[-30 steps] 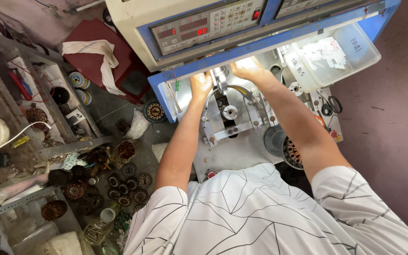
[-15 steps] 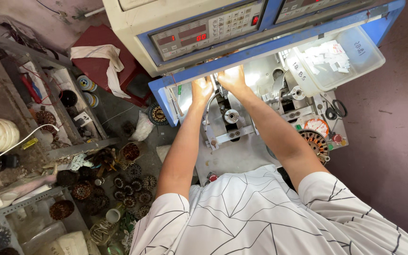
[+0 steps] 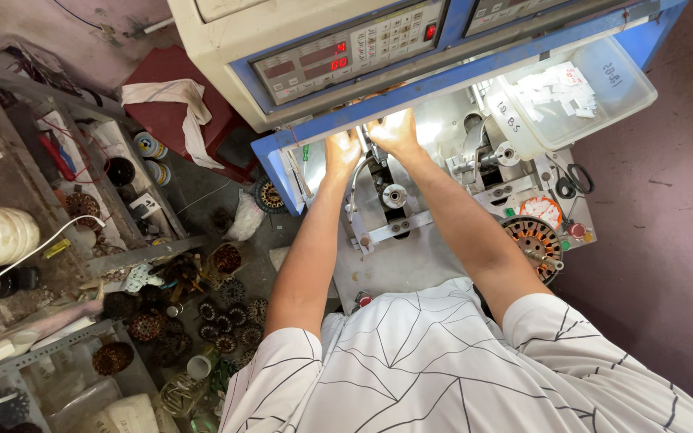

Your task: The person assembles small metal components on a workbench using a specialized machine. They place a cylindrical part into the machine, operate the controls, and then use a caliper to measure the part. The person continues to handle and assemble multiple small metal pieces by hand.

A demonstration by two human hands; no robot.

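Holding white paper slips, a clear plastic bin [image 3: 595, 104] sits beside the right hand [image 3: 395, 132].

A: What's under the hands?

B: Winding machine [image 3: 411, 88], cream housing with a blue front frame and a grey control panel showing red digits. Its metal work area sits below the blue edge, brightly lit.

A: And the fixture?

B: A grey metal winding head [image 3: 391, 200] with a round spindle at the centre, mounted on a bracket with bolts. It stands just below the left hand [image 3: 342, 152] and right hand [image 3: 395, 132], which reach in side by side above it.
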